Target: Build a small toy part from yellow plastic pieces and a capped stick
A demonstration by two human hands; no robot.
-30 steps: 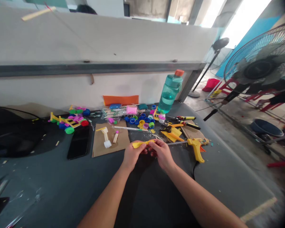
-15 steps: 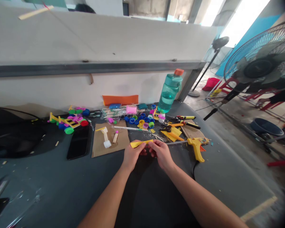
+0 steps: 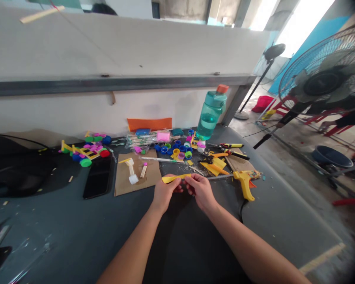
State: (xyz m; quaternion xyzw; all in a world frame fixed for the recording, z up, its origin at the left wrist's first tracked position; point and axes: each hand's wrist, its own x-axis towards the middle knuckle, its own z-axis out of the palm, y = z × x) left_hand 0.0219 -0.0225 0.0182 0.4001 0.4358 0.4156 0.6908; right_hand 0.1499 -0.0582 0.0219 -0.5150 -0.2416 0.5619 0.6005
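Observation:
A thin yellow strip (image 3: 175,178), perhaps foam or paper, is stretched between my two hands above the near part of the table. My left hand (image 3: 165,192) pinches its left part, with the wider end showing past the thumb. At the right end, the thumb and fingers of my right hand (image 3: 200,190) are closed on it. Left of my hands, a cardboard piece (image 3: 150,183) carries a white-and-yellow stick figure (image 3: 131,171) and a small stick piece with a pink top (image 3: 144,170). To the right lies a yellow hot glue gun (image 3: 245,184).
Bottle caps (image 3: 177,152) cluster behind my hands, near a teal water bottle (image 3: 210,114). Pliers (image 3: 235,153), yellow scraps (image 3: 214,167) and an orange-handled cutter (image 3: 219,169) lie right. A phone (image 3: 97,179) and colourful wheeled toys (image 3: 85,154) sit left. A fan (image 3: 322,83) stands beyond the table.
My hands hold the yellow strip in almost the same place. The view has shifted very slightly.

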